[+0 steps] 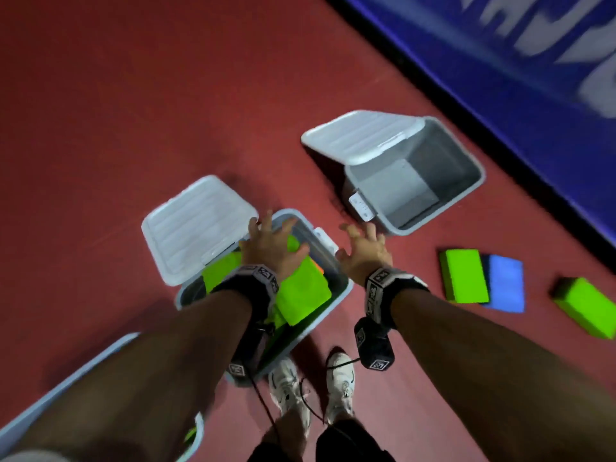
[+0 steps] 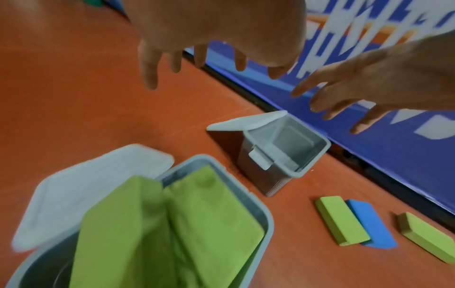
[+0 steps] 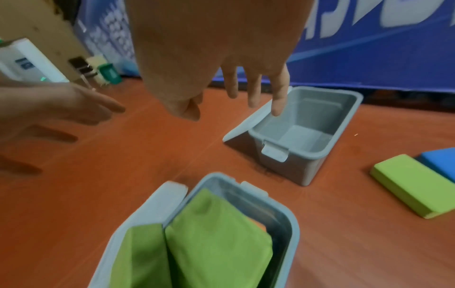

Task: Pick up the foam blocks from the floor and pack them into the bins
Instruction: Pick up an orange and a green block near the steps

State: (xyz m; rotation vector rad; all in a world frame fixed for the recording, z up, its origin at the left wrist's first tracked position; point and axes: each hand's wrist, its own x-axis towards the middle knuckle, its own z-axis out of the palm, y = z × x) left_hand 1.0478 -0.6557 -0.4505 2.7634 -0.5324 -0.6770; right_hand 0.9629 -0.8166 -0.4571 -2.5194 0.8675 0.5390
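Both the left hand (image 1: 271, 246) and the right hand (image 1: 365, 251) hung empty with fingers spread above the block-filled grey plastic bin (image 1: 343, 290), while the loose green rectangular foam block (image 1: 463, 275) lay on the red floor (image 1: 133, 111) to the right, nearer the right hand, its long axis running roughly away from the person.

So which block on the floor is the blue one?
Find the empty grey bin by the blue wall banner. Three blocks lie on the red floor to its right. The blue block is the only blue one, partly under a green block.
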